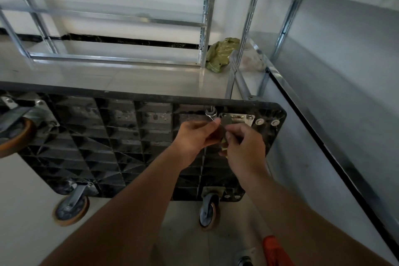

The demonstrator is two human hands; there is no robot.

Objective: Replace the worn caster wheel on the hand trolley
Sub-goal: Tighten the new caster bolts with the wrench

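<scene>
The black plastic trolley deck [121, 136] stands on its side with its ribbed underside facing me. At its upper right corner sits a shiny caster mounting plate [239, 119]. My left hand [194, 138] grips a silver wrench [211, 114] whose ring end sits at the plate's left bolt. My right hand [244, 147] curls round the caster under the plate, which is mostly hidden by my fingers. Three more casters show: upper left [15, 134], lower left [72, 209] and lower middle [209, 211].
Metal shelving frames [205, 17] stand behind and to the right. A green bag [222, 54] lies on the floor by the trolley's folded handle [235, 77]. An orange-handled tool [276, 250] and a loose caster plate [245, 256] lie on the floor near me.
</scene>
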